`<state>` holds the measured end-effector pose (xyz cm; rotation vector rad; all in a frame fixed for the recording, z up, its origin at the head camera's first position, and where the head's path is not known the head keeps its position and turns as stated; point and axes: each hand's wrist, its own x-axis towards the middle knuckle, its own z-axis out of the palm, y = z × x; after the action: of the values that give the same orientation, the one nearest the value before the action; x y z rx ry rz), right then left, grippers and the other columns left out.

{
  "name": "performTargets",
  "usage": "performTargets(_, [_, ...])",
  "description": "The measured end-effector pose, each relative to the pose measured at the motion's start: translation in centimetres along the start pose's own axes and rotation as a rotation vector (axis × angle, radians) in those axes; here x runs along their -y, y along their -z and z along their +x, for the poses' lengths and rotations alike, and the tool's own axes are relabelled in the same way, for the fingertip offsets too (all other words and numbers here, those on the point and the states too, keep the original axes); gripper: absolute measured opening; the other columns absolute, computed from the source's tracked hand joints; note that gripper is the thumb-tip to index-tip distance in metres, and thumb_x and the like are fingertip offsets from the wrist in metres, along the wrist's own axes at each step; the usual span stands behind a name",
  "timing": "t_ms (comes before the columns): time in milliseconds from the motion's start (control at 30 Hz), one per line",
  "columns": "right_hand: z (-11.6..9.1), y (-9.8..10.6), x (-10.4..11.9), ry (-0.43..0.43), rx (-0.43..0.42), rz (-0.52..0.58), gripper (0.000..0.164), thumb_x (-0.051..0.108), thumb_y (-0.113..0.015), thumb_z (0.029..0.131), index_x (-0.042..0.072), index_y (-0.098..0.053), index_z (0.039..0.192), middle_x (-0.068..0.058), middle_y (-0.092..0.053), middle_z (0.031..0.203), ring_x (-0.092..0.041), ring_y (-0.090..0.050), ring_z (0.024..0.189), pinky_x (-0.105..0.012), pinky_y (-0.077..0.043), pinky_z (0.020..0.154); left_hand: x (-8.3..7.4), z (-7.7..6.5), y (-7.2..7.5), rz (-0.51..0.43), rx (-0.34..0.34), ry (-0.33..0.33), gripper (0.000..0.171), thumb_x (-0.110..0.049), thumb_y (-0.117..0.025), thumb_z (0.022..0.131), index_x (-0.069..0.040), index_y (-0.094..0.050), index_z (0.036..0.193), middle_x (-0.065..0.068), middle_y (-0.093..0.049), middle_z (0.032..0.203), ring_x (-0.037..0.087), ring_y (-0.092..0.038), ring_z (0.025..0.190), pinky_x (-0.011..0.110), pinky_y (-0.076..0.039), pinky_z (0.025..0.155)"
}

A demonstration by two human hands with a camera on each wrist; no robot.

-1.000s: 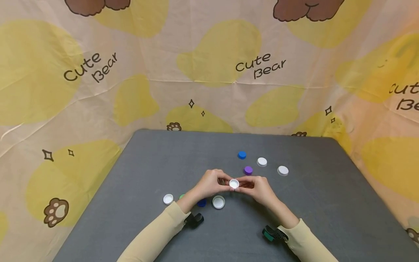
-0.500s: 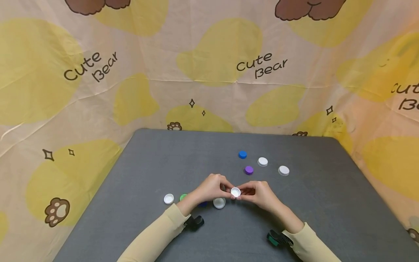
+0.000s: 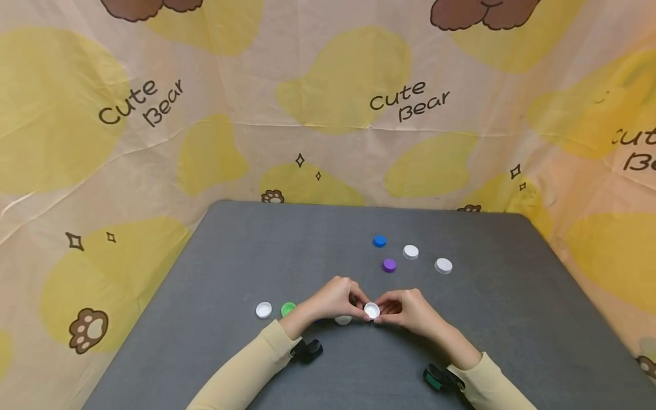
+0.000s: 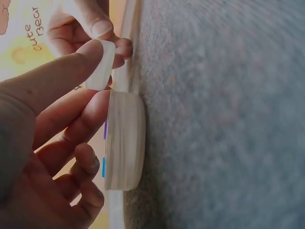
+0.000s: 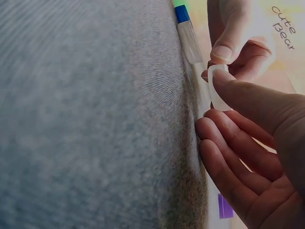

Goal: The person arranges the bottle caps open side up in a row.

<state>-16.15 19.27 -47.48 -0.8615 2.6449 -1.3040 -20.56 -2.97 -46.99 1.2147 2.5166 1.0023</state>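
Observation:
Between my two hands is a small white bottle cap (image 3: 371, 311), its hollow side facing up in the head view. My left hand (image 3: 334, 298) pinches it from the left, thumb along its side in the left wrist view. From the right, my right hand (image 3: 412, 310) pinches the same cap, its thumb (image 5: 233, 88) on the wall. The cap is low, close over the grey table. A larger white cap (image 4: 126, 140) lies by the left fingers and is partly covered by that hand in the head view. A dark blue cap (image 5: 181, 13) is nearly hidden behind the left hand.
Left of the hands lie a green cap (image 3: 288, 308) and a white cap (image 3: 263, 310). Farther back are a blue cap (image 3: 380, 241), a purple cap (image 3: 389, 265) and two white lids, one nearer the middle (image 3: 410, 251). A patterned cloth (image 3: 318, 85) hangs behind the grey table (image 3: 287, 245).
Both hands have moved toward the body and slightly right, carrying the white cap down close to the table. The green cap has come into fuller view, while the larger white cap is more covered.

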Motion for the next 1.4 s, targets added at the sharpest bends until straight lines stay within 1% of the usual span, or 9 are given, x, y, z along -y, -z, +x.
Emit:
performTargets(133, [-0.1, 0.1, -0.12, 0.019, 0.013, 0.01, 0.023, 0.028, -0.08, 0.076, 0.013, -0.073, 0.092, 0.003, -0.071, 0.079, -0.003, -0.065, 0.069, -0.022, -0.053, 0.063, -0.16, 0.07, -0.1, 0.017, 0.019, 0.005, 0.02, -0.032, -0.083, 0.071, -0.022, -0.077, 0.087, -0.016, -0.06, 0.067, -0.006, -0.051, 0.062, 0.012, -0.04, 0.057])
performTargets(267, [-0.14, 0.07, -0.44, 0.037, 0.026, 0.014, 0.022, 0.026, -0.079, 0.076, 0.012, -0.072, 0.092, 0.002, -0.071, 0.078, -0.002, -0.064, 0.068, -0.021, -0.053, 0.061, -0.2, 0.11, -0.17, 0.018, 0.034, 0.012, 0.02, -0.032, -0.084, 0.071, -0.021, -0.077, 0.087, -0.012, -0.063, 0.069, -0.005, -0.051, 0.063, 0.012, -0.04, 0.058])
performTargets(367, [-0.15, 0.04, -0.67, 0.052, 0.035, 0.015, 0.022, 0.025, -0.079, 0.077, 0.012, -0.072, 0.092, 0.001, -0.07, 0.077, -0.001, -0.063, 0.067, -0.021, -0.053, 0.06, -0.2, 0.15, -0.19, 0.035, 0.045, 0.01, 0.021, -0.033, -0.084, 0.07, -0.022, -0.077, 0.087, -0.01, -0.064, 0.07, -0.002, -0.052, 0.064, 0.012, -0.039, 0.059])
performTargets(567, [-0.16, 0.06, -0.64, 0.072, 0.054, 0.003, 0.022, 0.024, -0.08, 0.076, 0.011, -0.072, 0.092, 0.001, -0.069, 0.078, 0.001, -0.062, 0.068, -0.021, -0.053, 0.06, -0.33, 0.15, -0.1, 0.08, 0.059, -0.004, 0.023, -0.035, -0.084, 0.07, -0.023, -0.077, 0.087, -0.011, -0.06, 0.068, 0.004, -0.051, 0.067, 0.014, -0.036, 0.063])
performTargets(833, [-0.12, 0.05, -0.61, 0.078, 0.063, -0.019, 0.021, 0.023, -0.08, 0.076, 0.013, -0.071, 0.092, 0.002, -0.068, 0.078, 0.002, -0.061, 0.068, -0.021, -0.052, 0.06, -0.33, 0.14, -0.1, 0.082, 0.069, 0.007, 0.024, -0.034, -0.085, 0.067, -0.023, -0.077, 0.087, -0.011, -0.059, 0.07, 0.001, -0.049, 0.067, 0.014, -0.035, 0.065])
performTargets(1033, [0.01, 0.01, -0.77, 0.075, 0.071, -0.036, 0.02, 0.023, -0.079, 0.077, 0.013, -0.071, 0.092, 0.003, -0.067, 0.077, 0.001, -0.06, 0.068, -0.021, -0.052, 0.061, -0.37, 0.06, -0.06, 0.081, 0.081, 0.008, 0.025, -0.033, -0.086, 0.067, -0.023, -0.077, 0.089, -0.011, -0.06, 0.073, 0.003, -0.049, 0.071, 0.015, -0.035, 0.066])
performTargets(1300, [0.0, 0.11, -0.65, 0.089, 0.08, -0.051, 0.021, 0.023, -0.08, 0.076, 0.013, -0.071, 0.093, 0.003, -0.067, 0.078, 0.002, -0.06, 0.069, -0.02, -0.052, 0.061, -0.26, -0.02, 0.01, 0.092, 0.087, -0.007, 0.028, -0.034, -0.086, 0.067, -0.024, -0.076, 0.091, -0.011, -0.061, 0.077, 0.005, -0.052, 0.074, 0.014, -0.036, 0.067])
performTargets(1400, [-0.02, 0.29, -0.48, 0.107, 0.083, -0.056, 0.021, 0.022, -0.079, 0.077, 0.013, -0.071, 0.093, 0.002, -0.067, 0.078, 0.002, -0.061, 0.069, -0.02, -0.052, 0.061, -0.23, 0.01, 0.1, 0.087, 0.09, -0.018, 0.026, -0.035, -0.083, 0.07, -0.023, -0.076, 0.092, -0.01, -0.062, 0.078, 0.004, -0.053, 0.074, 0.014, -0.038, 0.067])
